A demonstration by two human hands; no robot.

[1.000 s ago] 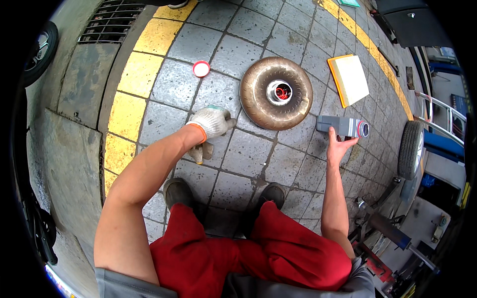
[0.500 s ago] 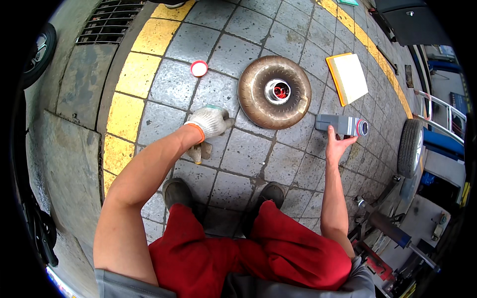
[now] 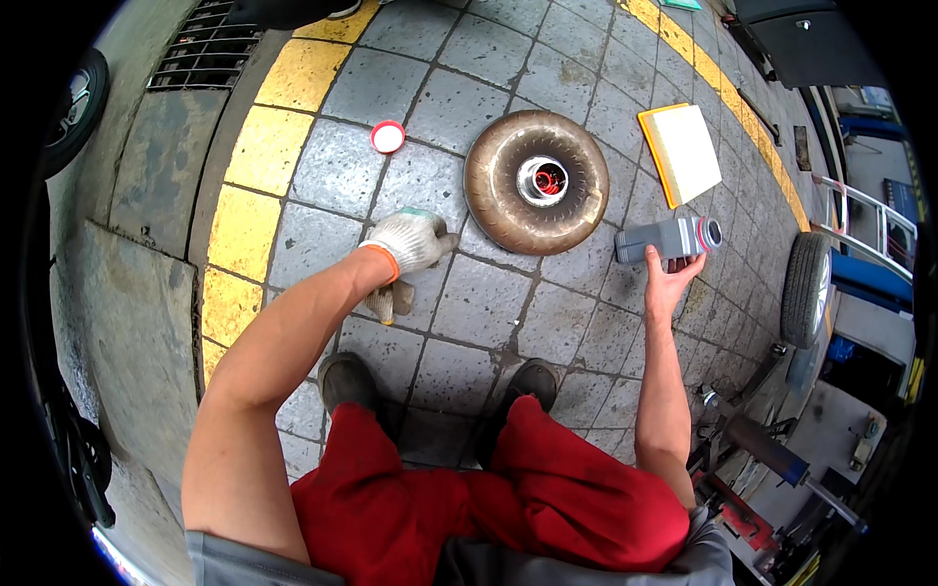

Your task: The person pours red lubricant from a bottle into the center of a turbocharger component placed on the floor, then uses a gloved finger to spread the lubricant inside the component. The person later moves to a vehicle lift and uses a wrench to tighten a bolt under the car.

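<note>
My right hand [image 3: 672, 281], bare, grips a grey plastic bottle [image 3: 657, 239] with a red ring at its uncapped neck. The bottle lies tilted in the hand, its dark mouth turned to the right. Left of it sits a brown, doughnut-shaped torque converter [image 3: 498, 195], with red fluid showing inside its shiny hub. My left hand [image 3: 408, 240] wears a white knit glove with an orange cuff. Its fingers are curled closed, and the palm is hidden. Just below that wrist is another knit glove [image 3: 392, 301], partly covered. A red cap [image 3: 388, 137] with a white inside rests beyond my left hand.
An orange-edged white air filter [image 3: 682, 154] lies on the grey tiles beyond the bottle. On the right stand a tyre [image 3: 807, 291], a ladder [image 3: 868, 220] and metal equipment [image 3: 767, 451]. Yellow tiles [image 3: 242, 220] and a floor grate [image 3: 207, 44] run along the left.
My right hand has turned the bottle, so its neck end is raised a little and its mouth faces more upward. The gloved left hand stays in place. A dark shape shows more at the top edge.
</note>
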